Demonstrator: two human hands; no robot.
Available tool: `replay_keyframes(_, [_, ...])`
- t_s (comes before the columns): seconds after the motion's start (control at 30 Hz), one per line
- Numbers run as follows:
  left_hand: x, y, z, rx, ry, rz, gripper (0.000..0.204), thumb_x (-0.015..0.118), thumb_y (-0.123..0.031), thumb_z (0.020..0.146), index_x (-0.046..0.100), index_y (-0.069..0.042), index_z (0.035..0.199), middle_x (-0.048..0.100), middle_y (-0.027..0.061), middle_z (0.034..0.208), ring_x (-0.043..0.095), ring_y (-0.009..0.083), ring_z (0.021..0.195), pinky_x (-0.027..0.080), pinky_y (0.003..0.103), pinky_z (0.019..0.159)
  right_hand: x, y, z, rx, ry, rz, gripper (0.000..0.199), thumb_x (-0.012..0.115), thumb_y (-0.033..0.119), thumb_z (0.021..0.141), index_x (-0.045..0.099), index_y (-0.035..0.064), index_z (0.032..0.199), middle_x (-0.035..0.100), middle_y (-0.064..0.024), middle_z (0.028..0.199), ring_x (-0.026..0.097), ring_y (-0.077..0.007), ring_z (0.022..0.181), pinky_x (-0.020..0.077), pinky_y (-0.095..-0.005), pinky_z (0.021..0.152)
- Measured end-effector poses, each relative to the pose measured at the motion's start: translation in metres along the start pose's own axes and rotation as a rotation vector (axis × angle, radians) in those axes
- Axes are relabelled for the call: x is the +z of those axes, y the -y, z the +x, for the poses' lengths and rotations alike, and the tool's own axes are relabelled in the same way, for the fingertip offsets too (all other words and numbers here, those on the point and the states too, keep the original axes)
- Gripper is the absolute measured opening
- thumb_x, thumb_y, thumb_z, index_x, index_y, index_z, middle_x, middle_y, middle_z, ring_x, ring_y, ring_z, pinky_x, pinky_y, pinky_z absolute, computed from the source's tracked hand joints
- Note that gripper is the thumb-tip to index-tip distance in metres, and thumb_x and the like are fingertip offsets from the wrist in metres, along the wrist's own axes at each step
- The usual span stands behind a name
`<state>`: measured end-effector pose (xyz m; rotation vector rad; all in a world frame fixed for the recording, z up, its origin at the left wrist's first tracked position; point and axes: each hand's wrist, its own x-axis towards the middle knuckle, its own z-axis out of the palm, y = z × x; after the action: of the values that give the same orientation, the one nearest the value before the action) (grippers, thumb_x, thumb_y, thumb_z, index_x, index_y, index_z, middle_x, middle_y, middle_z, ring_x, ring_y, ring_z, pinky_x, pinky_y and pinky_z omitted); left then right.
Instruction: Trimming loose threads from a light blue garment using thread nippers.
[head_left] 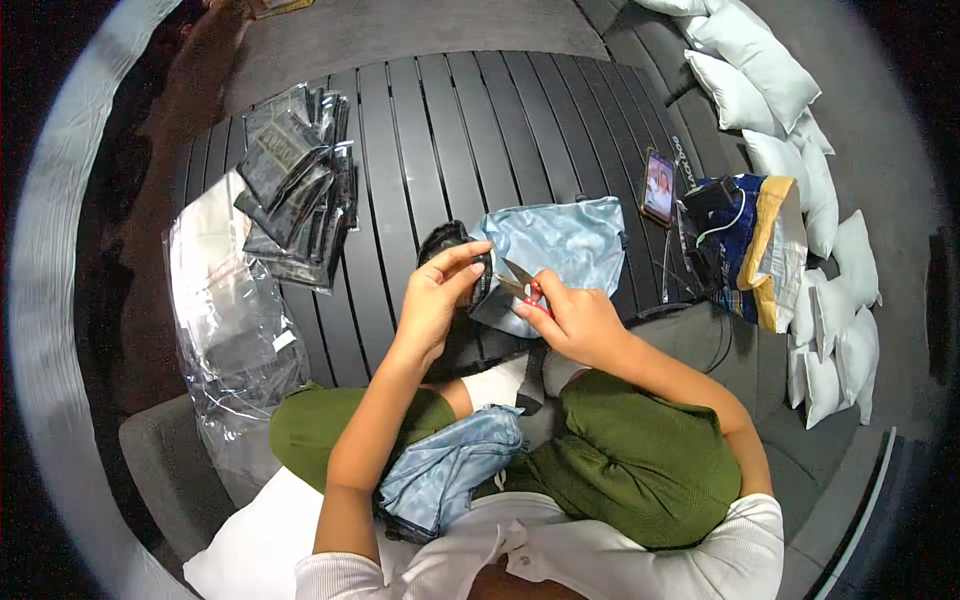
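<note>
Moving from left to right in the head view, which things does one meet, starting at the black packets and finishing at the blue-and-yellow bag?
Black packets → left hand → right hand holding red-handled scissors → phone → blue-and-yellow bag.

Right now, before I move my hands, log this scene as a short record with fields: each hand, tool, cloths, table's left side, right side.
Left grip: left hand, pinching dark fabric
Right grip: right hand, holding scissors
Tool: red handles, blades apart, pointing toward the left hand
Cloths: light-blue cloth on the slatted table; another blue cloth on the lap
Table left: black packets, clear plastic bags
Right side: phone, white pillows beyond
</note>
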<state>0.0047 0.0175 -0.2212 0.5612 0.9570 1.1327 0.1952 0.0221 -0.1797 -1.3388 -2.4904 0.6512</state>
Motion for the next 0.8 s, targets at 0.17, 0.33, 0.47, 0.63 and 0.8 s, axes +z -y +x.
replay_keyframes(0.17, [-0.0027,-0.0009,0.0006,0.175,0.034,0.294,0.027,0.056,-0.002,0.080,0.059,-0.002,0.106,0.060,0.0012,0.094,0.052,0.0053,0.082,0.042,0.018,0.073,-0.0012,-0.0015,-0.0001,0.014,-0.005,0.032,0.029,0.054,0.032,0.083,0.045,0.0046,0.089,0.054,-0.0146,0.055,0.056,-0.0338,0.050,0.0417,-0.0403,0.043])
replay_keyframes(0.33, [-0.0041,-0.0043,0.0008,0.155,0.086,0.365,0.034,0.061,-0.002,0.077,0.057,-0.004,0.111,0.059,-0.0010,0.098,0.050,0.0040,0.080,0.042,0.019,0.074,-0.0010,-0.0035,-0.0013,0.034,-0.001,0.039,0.029,0.055,0.032,0.083,0.045,0.0045,0.089,0.055,-0.0151,0.057,0.056,-0.0344,0.052,0.0421,-0.0405,0.045])
replay_keyframes(0.47, [-0.0014,-0.0056,-0.0009,0.222,0.117,0.370,0.039,0.063,-0.001,0.075,0.056,-0.004,0.113,0.057,-0.0036,0.094,0.047,0.0031,0.076,0.041,0.018,0.072,0.0005,-0.0048,-0.0014,0.024,-0.005,0.032,0.031,0.054,0.034,0.082,0.045,0.0051,0.088,0.058,-0.0140,0.059,0.057,-0.0325,0.051,0.0431,-0.0403,0.042])
replay_keyframes(0.63, [-0.0017,-0.0043,0.0006,0.314,0.118,0.380,0.042,0.063,0.000,0.074,0.054,-0.005,0.115,0.054,-0.0042,0.092,0.047,0.0028,0.077,0.041,0.018,0.071,0.0003,-0.0048,-0.0016,0.019,-0.006,0.017,0.031,0.054,0.034,0.082,0.044,0.0053,0.087,0.057,-0.0143,0.058,0.057,-0.0327,0.051,0.0427,-0.0405,0.042])
replay_keyframes(0.8, [-0.0022,-0.0056,-0.0001,0.291,0.121,0.300,0.047,0.062,0.002,0.074,0.051,-0.004,0.119,0.053,-0.0028,0.091,0.047,0.0036,0.079,0.041,0.017,0.071,0.0019,-0.0072,-0.0032,0.037,0.012,0.010,0.032,0.053,0.034,0.083,0.044,0.0047,0.088,0.057,-0.0152,0.059,0.057,-0.0338,0.052,0.0432,-0.0414,0.043])
